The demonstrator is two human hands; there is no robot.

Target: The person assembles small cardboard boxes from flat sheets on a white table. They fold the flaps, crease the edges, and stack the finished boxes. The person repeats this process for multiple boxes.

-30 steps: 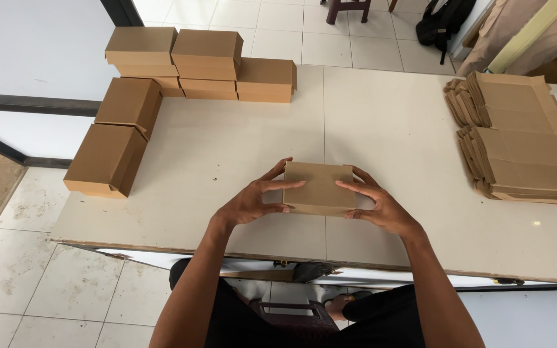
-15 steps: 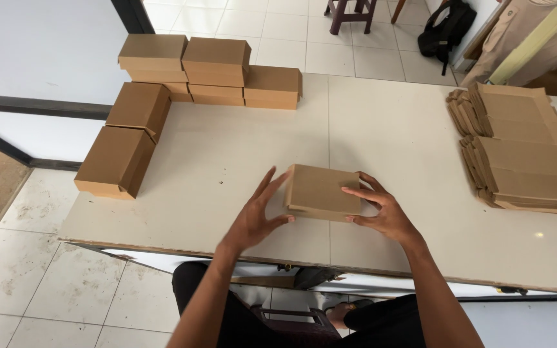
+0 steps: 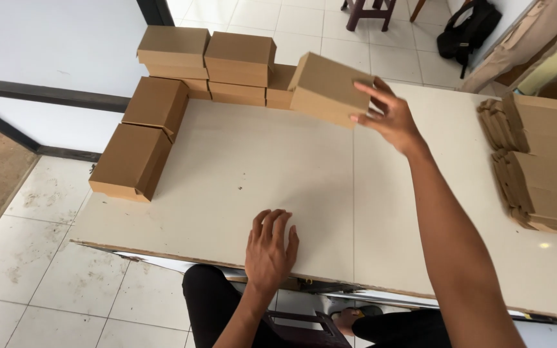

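1. The left hand (image 3: 271, 248) is lying flat, palm down, on the near edge of the table (image 3: 240, 174), its fingers loosely spread and holding nothing.
2. The right hand (image 3: 391, 116) is reaching out over the far half of the table, arm stretched, and is gripping a closed cardboard box (image 3: 329, 89) at its right end, fingers spread over the top and side.
3. The held box is plain brown, flat and rectangular, its lid shut so that whatever is inside cannot be told; it is tilting, with its far left corner higher, and is hanging in the air just in front of the row of boxes at the table's far edge.
4. At the left edge two more closed brown boxes (image 3: 133, 161) are lying one behind the other, the nearer one jutting slightly past the table's rim.
5. At the far left corner stacked boxes (image 3: 207, 61) are sitting in a row, two high, all shut, and the rightmost one is partly hidden behind the held box.
6. On the right side of the table a pile of flattened cardboard blanks (image 3: 539, 161) is lying well apart from both hands.
7. Beyond the table, on the white tiled floor, a black bag (image 3: 469, 32) is leaning near a dark wooden stool (image 3: 372, 9).
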